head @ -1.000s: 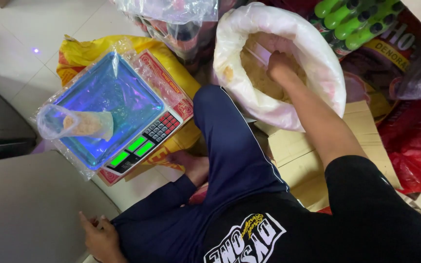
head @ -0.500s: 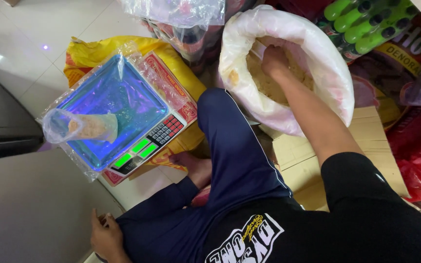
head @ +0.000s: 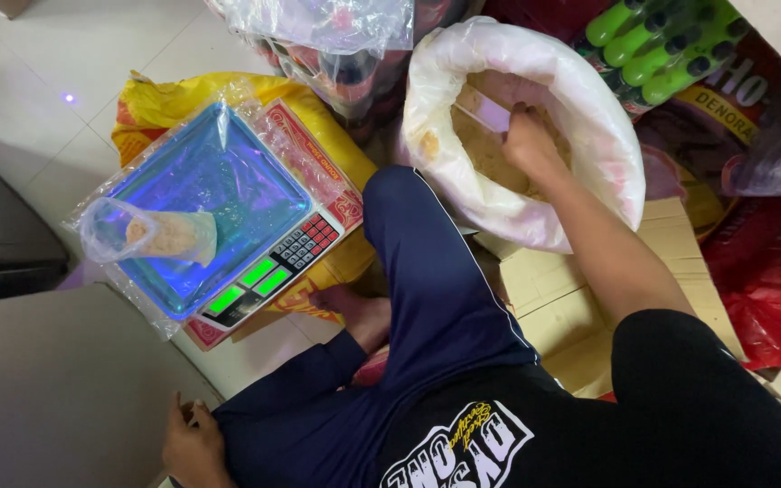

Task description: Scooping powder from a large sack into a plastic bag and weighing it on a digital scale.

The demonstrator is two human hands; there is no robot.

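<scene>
My right hand (head: pixel 528 140) is inside a big white sack (head: pixel 589 108) of tan granular stuff, closed around a pale, flat, scoop-like piece (head: pixel 485 110). My left hand (head: pixel 193 443) rests low at the bottom left against my dark blue trouser leg (head: pixel 436 298), holding nothing. A digital scale (head: pixel 219 208) wrapped in clear plastic sits to the left on a yellow sack (head: pixel 160 99). A small clear bag (head: pixel 151 235) with some tan stuff lies on the scale's pan.
Flattened cardboard (head: pixel 571 289) lies under the white sack. Green bottles (head: pixel 671 45) and red packages (head: pixel 770 271) crowd the right. A plastic-wrapped pack (head: pixel 327 45) stands behind the scale. A dark grey block (head: pixel 2 235) and a grey surface (head: pixel 56 389) fill the left.
My right hand has shifted a little inside the white sack and the pale piece now shows beside it. The small bag on the scale and my left hand have stayed put.
</scene>
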